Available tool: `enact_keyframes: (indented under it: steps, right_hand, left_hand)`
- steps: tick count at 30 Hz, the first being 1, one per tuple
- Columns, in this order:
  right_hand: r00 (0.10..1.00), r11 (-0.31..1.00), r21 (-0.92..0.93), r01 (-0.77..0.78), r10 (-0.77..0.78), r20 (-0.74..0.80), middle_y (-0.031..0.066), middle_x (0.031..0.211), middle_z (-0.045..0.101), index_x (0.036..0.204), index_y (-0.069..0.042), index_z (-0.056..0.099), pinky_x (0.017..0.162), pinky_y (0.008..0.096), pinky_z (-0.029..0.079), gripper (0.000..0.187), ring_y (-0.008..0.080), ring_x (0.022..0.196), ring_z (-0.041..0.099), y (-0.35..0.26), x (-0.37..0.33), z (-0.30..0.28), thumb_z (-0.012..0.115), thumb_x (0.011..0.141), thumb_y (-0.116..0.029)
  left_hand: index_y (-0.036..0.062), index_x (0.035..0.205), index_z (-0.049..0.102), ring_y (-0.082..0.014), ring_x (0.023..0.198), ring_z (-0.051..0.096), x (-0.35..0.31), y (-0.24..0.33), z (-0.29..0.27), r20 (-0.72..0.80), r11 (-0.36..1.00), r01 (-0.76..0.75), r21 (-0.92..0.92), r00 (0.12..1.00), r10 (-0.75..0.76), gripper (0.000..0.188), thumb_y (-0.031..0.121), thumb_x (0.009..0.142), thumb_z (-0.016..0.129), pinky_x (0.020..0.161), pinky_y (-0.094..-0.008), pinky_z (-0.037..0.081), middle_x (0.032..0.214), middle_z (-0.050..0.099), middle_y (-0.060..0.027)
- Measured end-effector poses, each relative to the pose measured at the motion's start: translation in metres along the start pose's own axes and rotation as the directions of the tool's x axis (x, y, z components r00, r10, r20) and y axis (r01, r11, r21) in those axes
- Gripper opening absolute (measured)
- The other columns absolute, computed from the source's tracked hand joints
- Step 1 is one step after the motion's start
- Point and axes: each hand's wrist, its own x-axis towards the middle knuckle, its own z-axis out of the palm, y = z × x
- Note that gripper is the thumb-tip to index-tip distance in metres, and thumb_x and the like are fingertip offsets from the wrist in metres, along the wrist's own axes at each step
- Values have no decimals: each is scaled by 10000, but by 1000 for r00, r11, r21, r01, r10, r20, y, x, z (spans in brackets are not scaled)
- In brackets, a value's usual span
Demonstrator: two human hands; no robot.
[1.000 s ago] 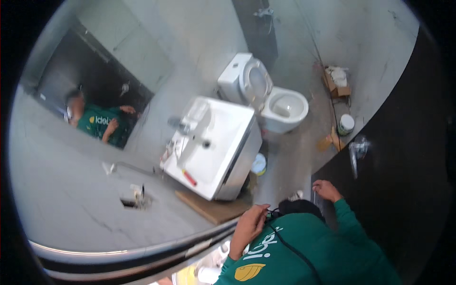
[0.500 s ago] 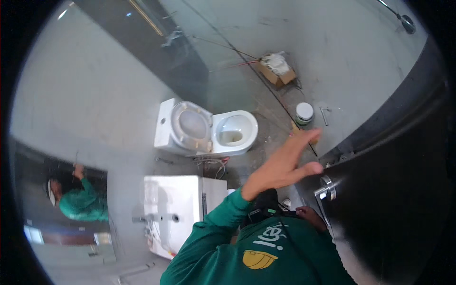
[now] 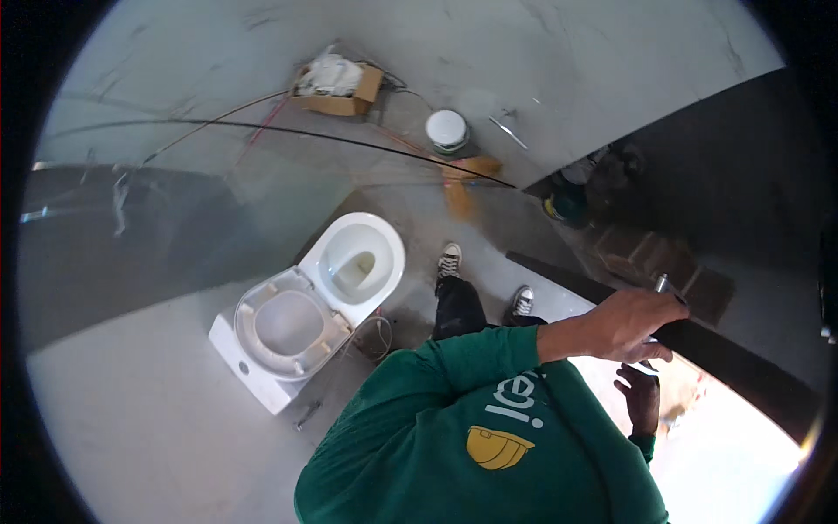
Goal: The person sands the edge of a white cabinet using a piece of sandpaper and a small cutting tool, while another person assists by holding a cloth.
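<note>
The left hand [image 3: 615,325] is clamped on the door [image 3: 733,362] edge beside a handle [image 3: 662,284]; the right hand [image 3: 643,400], nearer, has its fingers apart.

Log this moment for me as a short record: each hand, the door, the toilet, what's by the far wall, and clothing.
Left hand: at the door edge, beside a metal handle; exact grip unclear
Right hand: fingers apart, nothing visible held
Door: dark, bright gap alongside
Toilet: white, lid raised
Far wall: cardboard box with white material inside; white-lidded tub
Clothing: green long-sleeved top, dark-and-white shoes
</note>
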Motion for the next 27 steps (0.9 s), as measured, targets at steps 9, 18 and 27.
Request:
enact_keyframes:
  steps: [9, 18, 27]
  right_hand:
    - [996, 859, 504, 90, -75, -50, 153, 1300, 733, 1423, -51, 611, 907, 552, 639, 402, 367, 1168, 723, 18, -64, 95, 595, 1033, -148]
    - [842, 648, 628, 431, -39, -538, 124, 1403, 687, 1440, -101, 632, 1020, 561, 591, 411, 322, 1283, 670, 32, -54, 146, 583, 1087, -306]
    - [356, 670, 371, 643, 168, -919, 113, 1450, 665, 1480, -93, 604, 1077, 534, 557, 451, 316, 1307, 656, 113, -42, 185, 584, 1096, -327]
  left_hand:
    - [41, 1285, 626, -354, 1043, 744, -14, 13, -15, 308, 992, -125, -12, 944, 122, 774, 361, 677, 983, 825, -453, 651, 1234, 683, -185]
    - [30, 1257, 673, -379, 1052, 733, -15, 2, -24, 450, 976, -196, -92, 867, 217, 659, 403, 773, 920, 847, -461, 647, 1209, 660, -207]
    - [178, 1654, 397, -506, 1357, 601, 51, -31, -107, 932, 970, 14, -242, 282, 229, 720, 463, 1053, 672, 1062, -579, 566, 1593, 499, -276]
